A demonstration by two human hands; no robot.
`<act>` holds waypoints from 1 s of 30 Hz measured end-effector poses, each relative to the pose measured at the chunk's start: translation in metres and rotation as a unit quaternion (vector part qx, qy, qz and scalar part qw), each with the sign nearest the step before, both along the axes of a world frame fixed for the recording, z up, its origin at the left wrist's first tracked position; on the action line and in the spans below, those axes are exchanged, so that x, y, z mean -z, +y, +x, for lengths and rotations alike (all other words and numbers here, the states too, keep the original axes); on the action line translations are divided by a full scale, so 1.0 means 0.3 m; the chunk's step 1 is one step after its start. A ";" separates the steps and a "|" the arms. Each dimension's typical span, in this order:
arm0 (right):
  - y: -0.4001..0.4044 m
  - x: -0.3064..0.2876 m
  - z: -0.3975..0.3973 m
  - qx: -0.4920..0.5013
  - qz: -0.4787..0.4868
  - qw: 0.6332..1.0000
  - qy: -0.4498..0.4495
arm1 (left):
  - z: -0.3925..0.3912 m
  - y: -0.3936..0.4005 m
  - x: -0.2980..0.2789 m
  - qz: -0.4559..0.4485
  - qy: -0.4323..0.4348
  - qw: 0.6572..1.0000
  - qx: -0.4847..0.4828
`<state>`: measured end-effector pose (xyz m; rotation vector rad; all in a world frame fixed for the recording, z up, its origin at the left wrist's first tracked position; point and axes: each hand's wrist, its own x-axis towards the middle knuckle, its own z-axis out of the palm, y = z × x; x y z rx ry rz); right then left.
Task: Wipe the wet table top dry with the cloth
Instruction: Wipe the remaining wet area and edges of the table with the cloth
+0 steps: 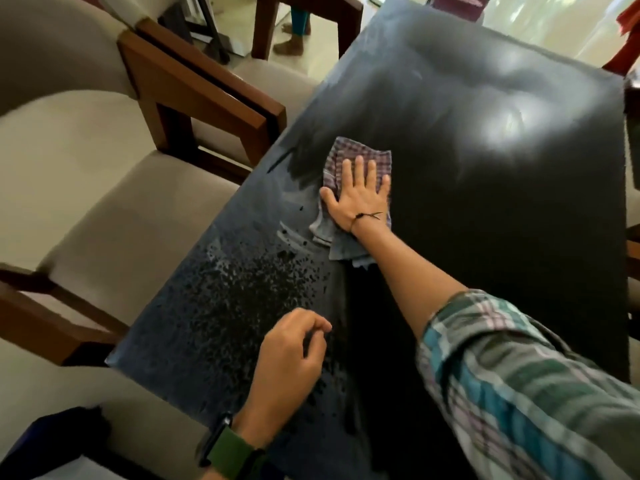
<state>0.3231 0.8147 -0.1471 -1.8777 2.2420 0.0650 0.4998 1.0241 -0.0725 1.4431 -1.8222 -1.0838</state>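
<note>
Droplets (256,289) are beading on the near left of the table (502,220), where the left hand (294,355) is hovering, loosely curled, holding nothing; farther out, the right hand (360,192) is pressing flat, fingers spread, on the cloth (346,157) mid-table

Cloth (358,199) on table top (485,202), under right hand (360,195); chairs (104,202) left.
</note>
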 end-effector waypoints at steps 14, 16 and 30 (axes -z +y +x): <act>0.746 -0.031 0.056 -0.190 0.010 0.981 0.037 | -0.003 -0.194 -0.027 -0.059 0.018 0.997 0.036; 0.564 -0.019 0.030 -0.167 0.006 0.986 0.011 | -0.004 -0.196 -0.026 -0.058 0.023 0.998 0.019; -0.306 0.013 0.180 -0.178 -0.030 0.983 0.013 | 0.026 -0.194 0.022 -0.009 0.026 0.994 -0.109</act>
